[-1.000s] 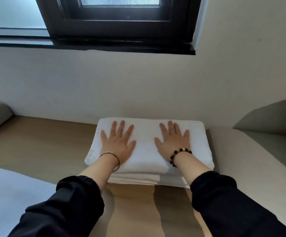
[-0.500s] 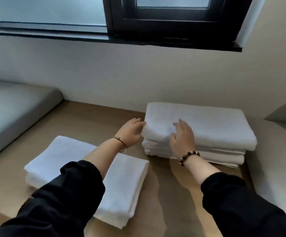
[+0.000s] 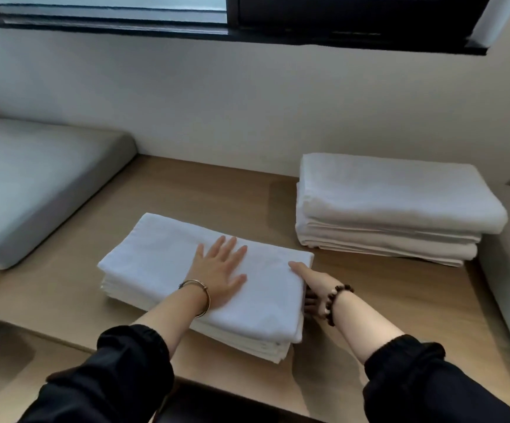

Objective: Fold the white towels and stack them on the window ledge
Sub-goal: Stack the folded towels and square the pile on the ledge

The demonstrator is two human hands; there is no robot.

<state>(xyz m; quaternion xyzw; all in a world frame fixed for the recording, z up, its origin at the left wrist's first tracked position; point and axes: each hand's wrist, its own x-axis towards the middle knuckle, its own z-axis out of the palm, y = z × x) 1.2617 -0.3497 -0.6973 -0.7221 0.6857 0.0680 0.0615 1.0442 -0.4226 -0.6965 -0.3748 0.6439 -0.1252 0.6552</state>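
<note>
Towel pile (image 3: 162, 264) edge gripped by right hand (image 3: 314, 286).

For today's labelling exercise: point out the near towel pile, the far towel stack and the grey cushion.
near towel pile (image 3: 162, 254), head view, top sheet
far towel stack (image 3: 394, 190), head view, top towel
grey cushion (image 3: 34, 178), head view, top face

Both hands off the towel stack (image 3: 394, 203) at right of frame. Left grip (image 3: 217, 276) now lies flat on the towel pile (image 3: 162, 257) at lower centre. Right grip (image 3: 313, 288) pinches that pile's right edge, thumb on top.
</note>
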